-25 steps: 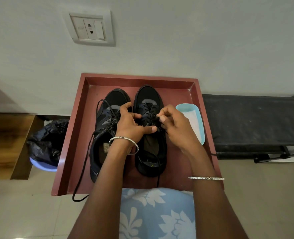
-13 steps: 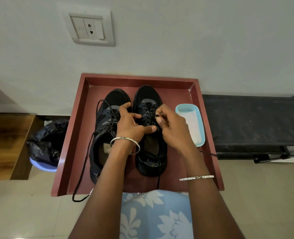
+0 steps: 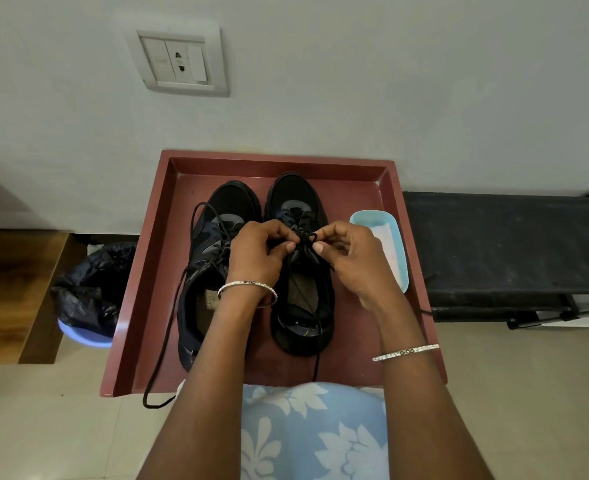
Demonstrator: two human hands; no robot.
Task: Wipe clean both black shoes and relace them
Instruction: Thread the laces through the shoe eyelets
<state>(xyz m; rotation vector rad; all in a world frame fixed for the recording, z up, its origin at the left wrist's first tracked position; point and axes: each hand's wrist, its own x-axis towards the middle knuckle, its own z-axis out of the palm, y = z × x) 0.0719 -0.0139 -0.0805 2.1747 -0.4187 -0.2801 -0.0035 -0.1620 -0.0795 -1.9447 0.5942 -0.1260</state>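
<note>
Both hands (image 3: 262, 252) hiding lace (image 3: 303, 237) eyelets

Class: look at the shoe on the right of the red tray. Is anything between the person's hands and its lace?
Nothing visible. The left hand and right hand already pinch the thin black lace directly, above the black right-side shoe.

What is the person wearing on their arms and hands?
Both forearms are bare, with no sleeves or gloves in view. The left hand has a thin silver bangle at the wrist. The right hand has a similar silver bangle, sitting farther up the forearm. I can make out no rings.
</note>
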